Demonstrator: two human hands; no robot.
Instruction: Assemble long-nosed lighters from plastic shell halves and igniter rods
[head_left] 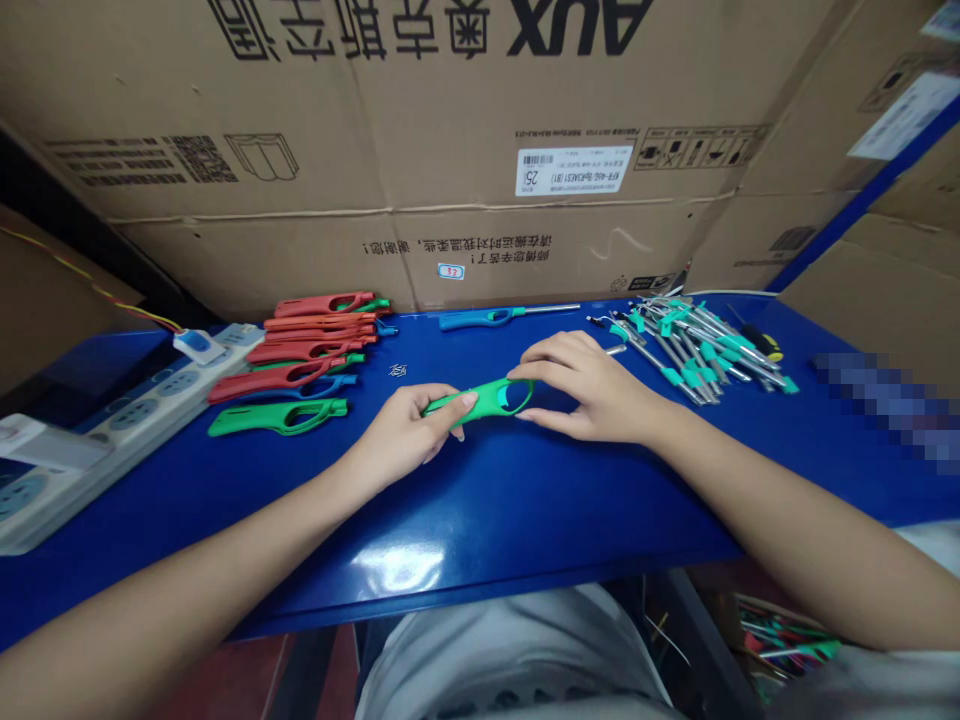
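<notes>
A green lighter handle (491, 400) with a looped trigger opening is held above the blue table in front of me. My left hand (412, 425) grips its rear part, thumb along the top. At the loop end, my right hand (581, 390) has its fingertips and thumb around the front of the handle. A small teal part (512, 396) shows inside the loop. Beyond, a complete blue lighter (480, 319) with a metal tube lies against the cardboard.
Red, orange, green and blue lighter handles (292, 380) lie in a row at left, beside a white power strip (142, 420). Metal tubes with teal parts (690, 345) are piled at right, near a screwdriver (761, 342). Small metal pieces (398, 370) lie mid-table. A cardboard wall (420, 120) stands behind.
</notes>
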